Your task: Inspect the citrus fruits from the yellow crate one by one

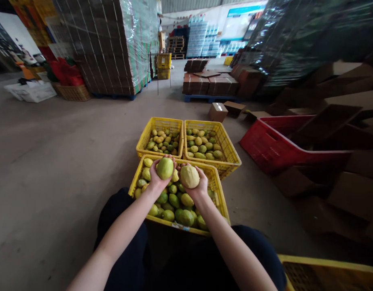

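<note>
In my left hand rests a smooth oval green fruit, with the fingers curled around it. My right hand holds a rounder pale yellow fruit with faint ridges. Both hands are side by side above the near yellow crate, which holds many green and yellow fruits. Behind it stand two more yellow crates, the left one with smaller fruits and the right one with yellow-green fruits. The kind of fruit is not certain.
A red crate with cardboard in it stands at right, among loose cardboard boxes. Another yellow crate is at lower right. Further back are wrapped pallet stacks and flat cardboard bundles on a blue pallet.
</note>
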`<state>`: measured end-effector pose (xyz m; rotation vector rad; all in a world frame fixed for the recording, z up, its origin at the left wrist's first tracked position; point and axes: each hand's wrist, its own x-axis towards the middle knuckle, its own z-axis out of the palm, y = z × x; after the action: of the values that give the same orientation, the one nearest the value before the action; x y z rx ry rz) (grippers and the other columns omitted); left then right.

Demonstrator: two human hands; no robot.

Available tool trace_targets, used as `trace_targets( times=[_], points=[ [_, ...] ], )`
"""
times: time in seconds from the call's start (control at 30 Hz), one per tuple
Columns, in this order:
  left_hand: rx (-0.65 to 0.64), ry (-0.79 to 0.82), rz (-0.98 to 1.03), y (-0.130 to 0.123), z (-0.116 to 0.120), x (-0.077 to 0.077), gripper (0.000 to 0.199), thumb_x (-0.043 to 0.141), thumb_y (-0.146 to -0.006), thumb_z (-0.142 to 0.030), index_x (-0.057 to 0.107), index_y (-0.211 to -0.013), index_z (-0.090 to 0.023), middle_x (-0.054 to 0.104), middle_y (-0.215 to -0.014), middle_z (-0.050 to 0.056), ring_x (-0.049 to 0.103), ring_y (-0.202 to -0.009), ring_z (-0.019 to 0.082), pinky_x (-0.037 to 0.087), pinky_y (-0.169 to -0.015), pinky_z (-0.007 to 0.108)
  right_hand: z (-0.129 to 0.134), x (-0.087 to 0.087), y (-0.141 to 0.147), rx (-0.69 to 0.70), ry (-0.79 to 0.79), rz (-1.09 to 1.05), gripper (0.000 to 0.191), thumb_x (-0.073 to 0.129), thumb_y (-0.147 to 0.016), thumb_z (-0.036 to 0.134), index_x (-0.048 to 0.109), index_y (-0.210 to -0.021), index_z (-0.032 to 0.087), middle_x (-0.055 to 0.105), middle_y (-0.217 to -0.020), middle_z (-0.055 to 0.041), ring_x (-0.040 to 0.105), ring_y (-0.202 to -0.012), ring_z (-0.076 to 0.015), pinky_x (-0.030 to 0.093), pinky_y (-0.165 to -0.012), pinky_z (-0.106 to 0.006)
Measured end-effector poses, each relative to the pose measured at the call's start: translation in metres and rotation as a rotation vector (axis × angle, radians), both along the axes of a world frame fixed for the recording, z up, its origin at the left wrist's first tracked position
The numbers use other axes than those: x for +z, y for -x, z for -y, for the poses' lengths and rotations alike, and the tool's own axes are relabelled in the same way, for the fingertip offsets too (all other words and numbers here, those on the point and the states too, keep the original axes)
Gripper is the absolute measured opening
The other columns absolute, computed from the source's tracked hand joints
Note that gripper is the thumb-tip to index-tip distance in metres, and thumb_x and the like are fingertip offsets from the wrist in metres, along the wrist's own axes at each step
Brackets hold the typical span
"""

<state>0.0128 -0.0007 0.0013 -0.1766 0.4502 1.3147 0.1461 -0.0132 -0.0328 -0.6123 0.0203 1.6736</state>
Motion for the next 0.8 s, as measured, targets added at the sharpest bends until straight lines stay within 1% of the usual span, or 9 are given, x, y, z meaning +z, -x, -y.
trace_targets(
  times=[0.17,0.3,0.5,0.57,0.67,0.8],
  points=[
    [-0.025,-0.010,-0.029,0.002,0.006,0.005,0.025,0.052,-0.082,-0.020,0.072,-0.095,-0.014,0.073,-0.086,0.008,0.070,-0.083,0.020,0.056,-0.072,0.029,0.002,0.003,0.003,0.001,-0.039,0.026,0.016,0.056,-0.078,0.026,0.068,-0.087,0.020,0.076,-0.077,-0.0048,0.074,-0.067,-0.0236,0.064,-0.070,-0.041],
    [-0.033,-0.030,-0.035,0.003,0.011,0.011,0.024,0.051,-0.083,-0.020,0.072,-0.095,-0.013,0.072,-0.082,0.008,0.069,-0.080,0.020,0.055,-0.071,0.029,0.005,0.007,0.004,-0.024,-0.028,0.045,0.017,0.054,-0.079,0.026,0.068,-0.086,0.019,0.076,-0.076,-0.0046,0.073,-0.065,-0.0236,0.064,-0.069,-0.042],
    [-0.046,-0.066,-0.034,0.007,0.014,0.018,0.022,0.050,-0.087,-0.023,0.068,-0.080,-0.014,0.071,-0.080,0.008,0.069,-0.078,0.019,0.056,-0.071,0.029,0.012,0.012,0.007,-0.027,-0.019,0.065,0.015,0.055,-0.078,0.025,0.067,-0.084,0.018,0.076,-0.074,-0.0045,0.074,-0.063,-0.0227,0.064,-0.063,-0.037],
    [-0.032,-0.074,-0.045,0.009,0.016,0.019,0.020,0.051,-0.086,-0.023,0.067,-0.078,-0.015,0.071,-0.078,0.007,0.068,-0.078,0.019,0.056,-0.073,0.030,0.015,0.010,0.008,-0.016,-0.007,0.069,0.015,0.054,-0.078,0.024,0.067,-0.083,0.018,0.076,-0.074,-0.0050,0.074,-0.063,-0.0227,0.064,-0.062,-0.036],
    [-0.016,-0.089,-0.081,0.010,0.017,0.021,0.019,0.052,-0.086,-0.024,0.068,-0.080,-0.015,0.070,-0.076,0.007,0.068,-0.077,0.019,0.056,-0.074,0.030,0.018,0.005,0.007,0.007,-0.017,0.079,0.014,0.054,-0.078,0.023,0.067,-0.082,0.018,0.076,-0.073,-0.0059,0.073,-0.061,-0.0229,0.064,-0.062,-0.038],
    [-0.032,-0.089,-0.135,0.011,0.019,0.019,0.024,0.050,-0.089,-0.029,0.068,-0.082,-0.014,0.070,-0.077,0.008,0.068,-0.078,0.020,0.056,-0.074,0.031,0.024,-0.005,0.005,0.034,-0.062,0.089,0.011,0.060,-0.077,0.025,0.068,-0.082,0.018,0.076,-0.075,-0.0065,0.072,-0.060,-0.0231,0.064,-0.061,-0.038]
  ],
)
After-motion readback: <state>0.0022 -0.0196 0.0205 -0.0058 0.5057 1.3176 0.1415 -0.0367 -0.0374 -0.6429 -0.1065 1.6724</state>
